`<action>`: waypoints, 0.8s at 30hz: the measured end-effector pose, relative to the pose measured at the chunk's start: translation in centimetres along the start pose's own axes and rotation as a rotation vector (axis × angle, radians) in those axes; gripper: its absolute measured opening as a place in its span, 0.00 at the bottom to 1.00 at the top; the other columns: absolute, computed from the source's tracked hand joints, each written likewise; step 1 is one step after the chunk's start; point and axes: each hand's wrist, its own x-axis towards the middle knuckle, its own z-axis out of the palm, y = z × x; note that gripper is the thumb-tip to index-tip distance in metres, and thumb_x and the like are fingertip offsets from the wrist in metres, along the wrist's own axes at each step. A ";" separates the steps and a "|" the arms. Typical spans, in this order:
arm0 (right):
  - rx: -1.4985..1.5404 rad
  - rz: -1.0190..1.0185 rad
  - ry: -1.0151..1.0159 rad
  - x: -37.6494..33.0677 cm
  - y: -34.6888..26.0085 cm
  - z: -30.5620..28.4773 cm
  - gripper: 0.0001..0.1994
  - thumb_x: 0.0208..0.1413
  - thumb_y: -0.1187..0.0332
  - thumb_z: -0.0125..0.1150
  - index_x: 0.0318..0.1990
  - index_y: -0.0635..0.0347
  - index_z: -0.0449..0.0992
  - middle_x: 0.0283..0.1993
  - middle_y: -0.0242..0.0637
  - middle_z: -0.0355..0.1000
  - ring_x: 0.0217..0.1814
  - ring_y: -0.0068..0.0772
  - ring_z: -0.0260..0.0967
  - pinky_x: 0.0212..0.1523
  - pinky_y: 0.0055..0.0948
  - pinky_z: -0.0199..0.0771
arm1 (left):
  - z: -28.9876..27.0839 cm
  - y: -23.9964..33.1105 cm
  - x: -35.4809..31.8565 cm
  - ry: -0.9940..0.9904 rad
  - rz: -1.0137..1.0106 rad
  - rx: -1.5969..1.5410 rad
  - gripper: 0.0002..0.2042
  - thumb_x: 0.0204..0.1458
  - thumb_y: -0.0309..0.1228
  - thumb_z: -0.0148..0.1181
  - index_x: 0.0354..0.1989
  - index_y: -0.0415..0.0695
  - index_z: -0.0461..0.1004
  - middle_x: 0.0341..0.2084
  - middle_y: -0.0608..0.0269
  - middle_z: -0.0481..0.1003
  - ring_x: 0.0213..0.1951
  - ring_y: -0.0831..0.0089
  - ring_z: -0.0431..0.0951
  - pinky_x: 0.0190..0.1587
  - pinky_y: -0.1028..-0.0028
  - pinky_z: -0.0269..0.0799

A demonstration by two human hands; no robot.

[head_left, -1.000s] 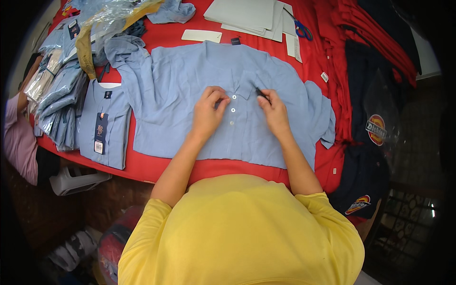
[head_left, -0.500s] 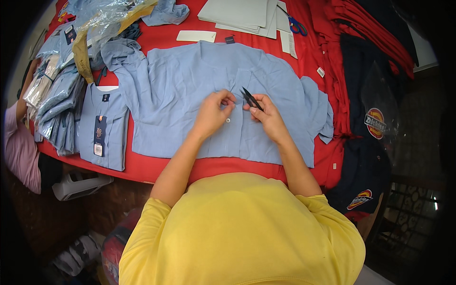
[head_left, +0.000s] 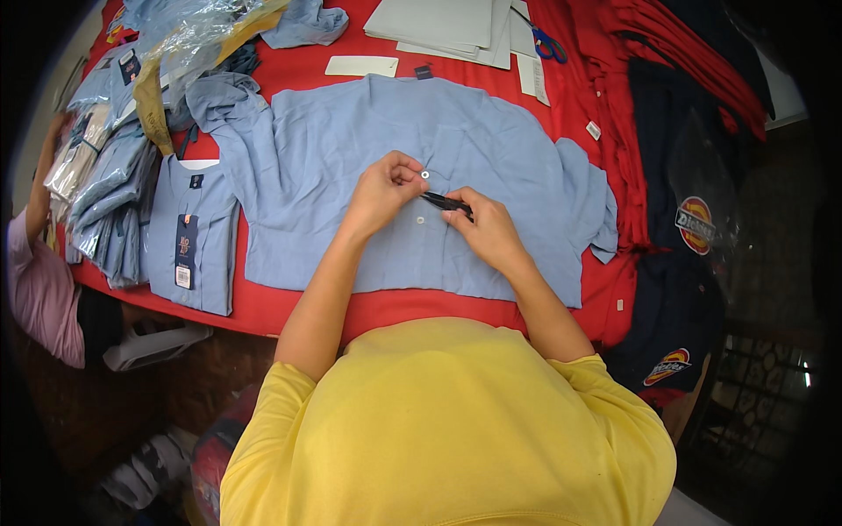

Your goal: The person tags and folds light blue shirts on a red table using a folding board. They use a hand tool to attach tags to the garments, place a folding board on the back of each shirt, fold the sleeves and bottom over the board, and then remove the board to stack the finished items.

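A light blue short-sleeved shirt (head_left: 333, 149) lies spread on the red cloth in front of me, with pale buttons down its middle. My left hand (head_left: 386, 195) is closed in a pinch on the shirt front, right beside one white button (head_left: 425, 174). Black thread snips (head_left: 445, 203) are gripped in my right hand (head_left: 489, 230), their tips pointing left to my left fingertips, just below that button. A second button (head_left: 420, 220) shows lower on the front. Whether a thread lies between the blades is too small to tell.
A folded blue shirt with a dark tag (head_left: 182, 250) and bagged garments (head_left: 110, 188) are on the left. White papers (head_left: 438, 24) and blue-handled scissors (head_left: 550, 46) lie at the back. Dark garments (head_left: 667, 298) hang at right. Another person's pink sleeve (head_left: 44, 294) shows far left.
My right hand has lowered and turned the snips from pointing up to pointing left, toward my left fingers. My left hand has shifted slightly up and left, uncovering a button. The other person's arm has moved.
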 end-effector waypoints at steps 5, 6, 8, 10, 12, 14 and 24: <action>-0.014 0.006 0.007 0.3 -0.2 0.2 0.14 0.56 0.64 0.58 0.46 0.62 0.73 0.36 0.48 0.75 0.39 0.44 0.74 0.39 0.37 0.70 | 0.0 -0.1 0.1 0.000 -0.006 -0.013 0.12 0.47 0.24 0.65 0.39 0.37 0.73 0.26 0.66 0.76 0.30 0.81 0.73 0.36 0.80 0.69; -0.013 -0.004 0.015 0.3 -0.1 0.3 0.14 0.56 0.65 0.59 0.46 0.63 0.74 0.35 0.46 0.75 0.37 0.41 0.73 0.38 0.35 0.70 | 0.1 -0.1 0.1 0.000 -0.005 -0.009 0.12 0.47 0.23 0.65 0.39 0.37 0.73 0.26 0.66 0.77 0.30 0.81 0.73 0.36 0.80 0.69; -0.012 -0.023 0.032 0.3 -0.1 0.4 0.13 0.56 0.67 0.60 0.46 0.64 0.74 0.32 0.42 0.75 0.32 0.33 0.71 0.36 0.30 0.69 | 0.1 -0.3 0.3 -0.001 -0.004 -0.008 0.12 0.47 0.23 0.65 0.39 0.37 0.73 0.26 0.66 0.76 0.30 0.81 0.73 0.36 0.80 0.69; -0.034 -0.030 0.012 0.4 0.2 0.3 0.13 0.56 0.67 0.60 0.45 0.64 0.74 0.33 0.43 0.75 0.32 0.35 0.71 0.37 0.30 0.69 | 0.1 -0.3 0.2 -0.002 -0.010 -0.015 0.12 0.47 0.23 0.64 0.40 0.37 0.73 0.26 0.66 0.76 0.30 0.82 0.73 0.35 0.80 0.69; -0.067 -0.015 0.024 0.4 0.2 0.3 0.13 0.56 0.67 0.59 0.45 0.64 0.73 0.33 0.43 0.76 0.32 0.36 0.71 0.37 0.30 0.69 | 0.0 0.0 0.0 -0.004 -0.025 -0.031 0.12 0.48 0.24 0.64 0.41 0.37 0.72 0.26 0.66 0.76 0.30 0.82 0.73 0.35 0.81 0.68; -0.111 0.021 0.066 0.2 0.0 0.3 0.12 0.56 0.67 0.59 0.45 0.64 0.73 0.34 0.43 0.76 0.32 0.37 0.71 0.38 0.30 0.69 | -0.8 0.5 -1.3 0.028 0.020 -0.046 0.10 0.49 0.26 0.63 0.39 0.38 0.73 0.27 0.66 0.76 0.30 0.82 0.72 0.35 0.80 0.68; 0.093 -0.159 0.125 1.0 1.2 1.2 0.12 0.52 0.70 0.62 0.44 0.60 0.73 0.42 0.42 0.72 0.42 0.41 0.72 0.41 0.34 0.71 | -7.6 3.7 -14.1 -0.226 -0.240 0.798 0.11 0.52 0.37 0.62 0.35 0.42 0.81 0.18 0.60 0.75 0.25 0.65 0.76 0.40 0.72 0.70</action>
